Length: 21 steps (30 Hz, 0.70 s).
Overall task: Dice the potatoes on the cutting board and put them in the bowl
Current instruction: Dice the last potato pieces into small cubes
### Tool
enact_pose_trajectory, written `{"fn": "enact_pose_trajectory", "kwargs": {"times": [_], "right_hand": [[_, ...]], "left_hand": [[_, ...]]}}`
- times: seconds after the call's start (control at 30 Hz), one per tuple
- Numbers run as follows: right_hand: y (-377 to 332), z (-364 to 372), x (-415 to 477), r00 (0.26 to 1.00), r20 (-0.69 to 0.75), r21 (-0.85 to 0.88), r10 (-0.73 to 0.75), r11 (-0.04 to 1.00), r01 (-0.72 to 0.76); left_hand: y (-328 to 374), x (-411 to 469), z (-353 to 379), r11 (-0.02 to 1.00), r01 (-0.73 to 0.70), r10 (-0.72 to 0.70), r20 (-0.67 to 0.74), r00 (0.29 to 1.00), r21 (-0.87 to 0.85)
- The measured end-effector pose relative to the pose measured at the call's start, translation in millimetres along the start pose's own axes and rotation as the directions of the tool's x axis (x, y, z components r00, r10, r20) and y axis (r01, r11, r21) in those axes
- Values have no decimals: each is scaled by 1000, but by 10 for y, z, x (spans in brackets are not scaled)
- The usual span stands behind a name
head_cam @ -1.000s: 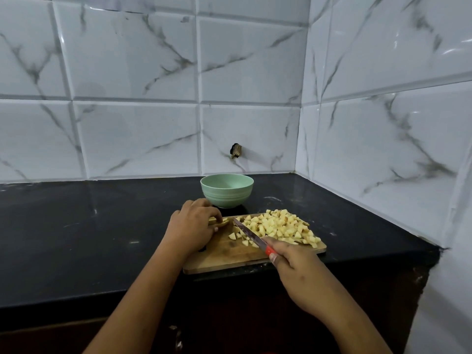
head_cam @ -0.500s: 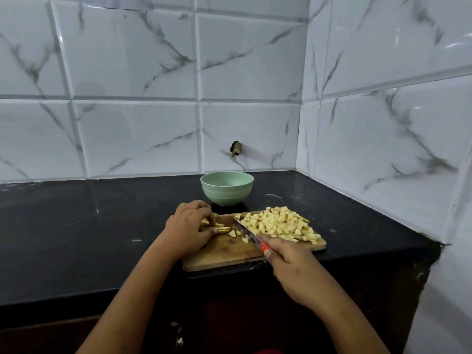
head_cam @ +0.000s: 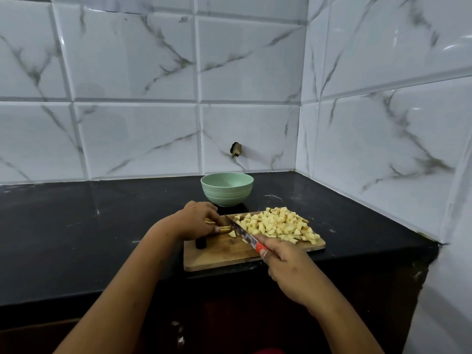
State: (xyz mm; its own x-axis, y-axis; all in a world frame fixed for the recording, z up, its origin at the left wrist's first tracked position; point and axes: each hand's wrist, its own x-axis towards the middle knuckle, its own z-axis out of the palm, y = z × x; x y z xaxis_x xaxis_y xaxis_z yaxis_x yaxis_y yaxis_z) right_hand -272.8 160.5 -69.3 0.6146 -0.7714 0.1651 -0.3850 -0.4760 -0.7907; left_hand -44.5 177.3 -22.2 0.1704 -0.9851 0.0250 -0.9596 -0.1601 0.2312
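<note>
Gripping the red-handled knife at lower centre, your right hand had its fingers wrapped round the handle. The blade was angled up-left to meet the potato strip. Your left hand pinched that strip with curled fingers, probably to steady it and keep the tips off the edge. Both sat on the cutting board, diced pile heaped right. Beyond, the green bowl stood on the dark desk, no dice showing inside; only the board's far edge lay between.

Heap of pale potato dice on wooden cutting board (green bowl just behind)
</note>
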Motion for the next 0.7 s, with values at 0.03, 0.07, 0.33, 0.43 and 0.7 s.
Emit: {"fn": "enact_pose_trajectory", "kwargs": {"times": [0.03, 0.07, 0.33, 0.43, 0.7], "right_hand": [[-10, -7, -6, 1000, -3, 5, -5, 1000, 5], [-20, -13, -9, 1000, -7, 10, -11, 1000, 11], [-9, -18, -32, 999, -25, -2, -22, 1000, 22], [-9, -35, -45, 999, -29, 3, -22, 1000, 23], [-71, -93, -117, 999, 12, -55, -31, 998, 32]], "left_hand": [[6, 4, -8, 1000, 2, -2, 11, 1000, 11], [11, 5, -17, 1000, 3, -3, 14, 1000, 24], [22, 14, 59, 1000, -18, 20, -87, 996, 21], [-5, 26, 96, 994, -68, 48, -209, 977, -86], [-6, 2, 116, 941, -58, -122, -493, 861, -334]]}}
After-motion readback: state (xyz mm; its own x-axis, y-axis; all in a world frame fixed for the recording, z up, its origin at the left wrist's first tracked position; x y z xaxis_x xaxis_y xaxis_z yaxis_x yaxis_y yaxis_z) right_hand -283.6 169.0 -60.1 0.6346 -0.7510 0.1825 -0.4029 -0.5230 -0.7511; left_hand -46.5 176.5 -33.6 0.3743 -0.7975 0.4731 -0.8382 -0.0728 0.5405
